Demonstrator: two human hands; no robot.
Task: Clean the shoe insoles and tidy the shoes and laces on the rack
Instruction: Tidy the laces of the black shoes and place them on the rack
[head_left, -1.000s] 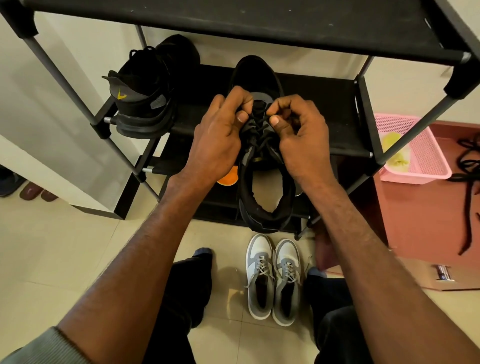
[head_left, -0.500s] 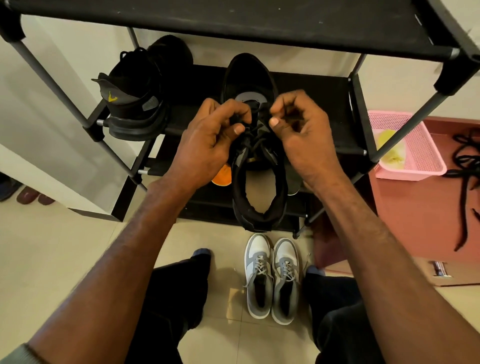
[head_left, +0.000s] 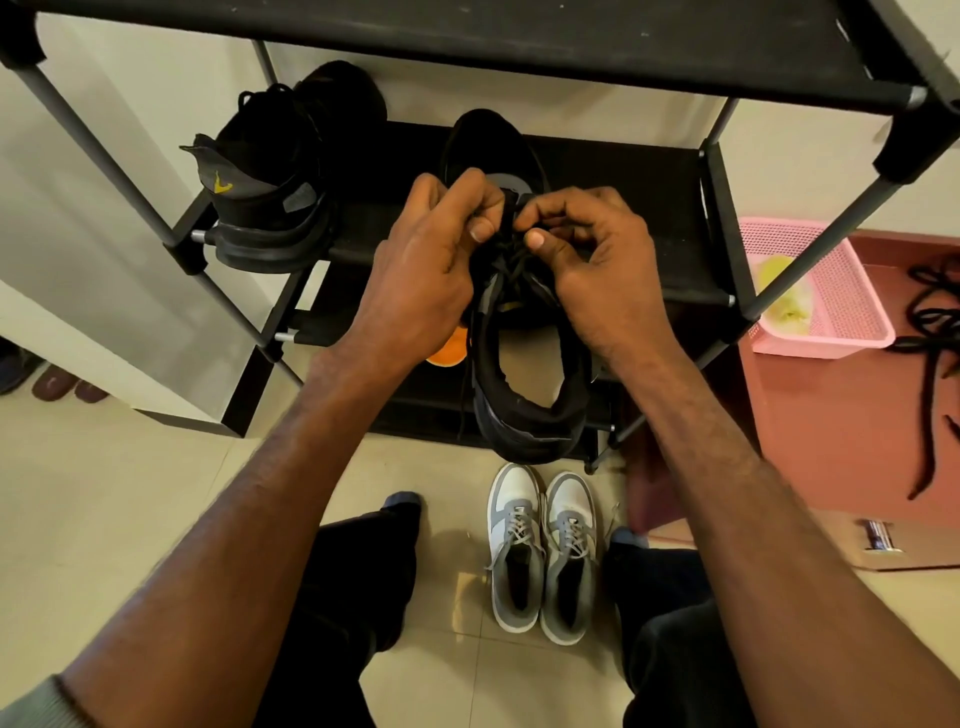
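Note:
A black sneaker (head_left: 524, 410) lies lengthwise on the middle shelf of the black shoe rack (head_left: 644, 208), its heel sticking out over the shelf's front edge towards me. My left hand (head_left: 421, 270) and my right hand (head_left: 592, 260) meet over its tongue. Each pinches the black lace (head_left: 511, 254) between thumb and curled fingers. One lace end hangs down the shoe's left side. A second black sneaker (head_left: 260, 197) with a yellow mark on its heel stands at the shelf's left end.
A grey and white pair of sneakers (head_left: 543, 561) stands on the tiled floor between my knees. A pink mesh basket (head_left: 831, 296) sits right of the rack, with loose black laces (head_left: 930, 322) lying on the red surface beside it. Something orange (head_left: 447, 348) shows on a lower shelf.
Both hands have drawn closer together over the laces and shifted slightly. The shoe has stayed where it was.

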